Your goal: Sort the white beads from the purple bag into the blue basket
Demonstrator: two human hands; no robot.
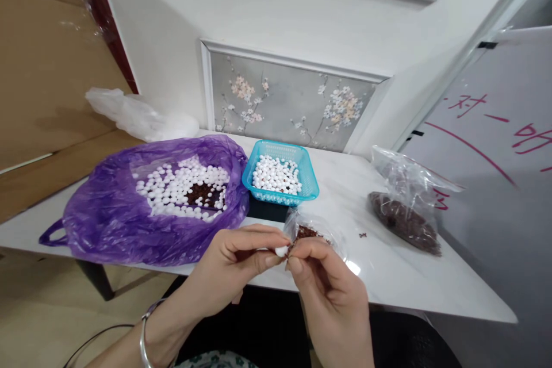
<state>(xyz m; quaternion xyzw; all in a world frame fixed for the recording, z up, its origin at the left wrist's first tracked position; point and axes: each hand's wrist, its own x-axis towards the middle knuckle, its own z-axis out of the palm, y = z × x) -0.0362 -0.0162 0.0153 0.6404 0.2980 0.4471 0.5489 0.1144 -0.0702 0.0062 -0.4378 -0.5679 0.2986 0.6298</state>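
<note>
Clock positions are taken from the white ball (pixel 282 251), with twelve pointing away from the person. A silver bracelet (pixel 144 336) circles the left wrist at eight o'clock. At nine o'clock, the left hand (pixel 233 259) pinches the ball between thumb and index finger, above the table's near edge. At four o'clock, the right hand (pixel 332 287) has its thumb and index fingertip pressed close together beside the ball; whether they grip anything small, I cannot tell.

Just beyond, at two o'clock, a small clear bag (pixel 338 240) with reddish-brown bits (pixel 307 232) lies partly behind the fingers. The purple bag (pixel 103 213) sprawls at ten o'clock, holding many white balls and a brown patch of bits. Between two and three o'clock, a larger clear bag (pixel 388 178) with brown contents rests on the white table (pixel 452 282). At twelve o'clock, a blue basket (pixel 308 178) of white balls stands against the purple bag's edge. Farther off, a white plastic bag (pixel 129 118) lies between ten and eleven, and a floral panel (pixel 284 98) lines the wall at twelve.
</note>
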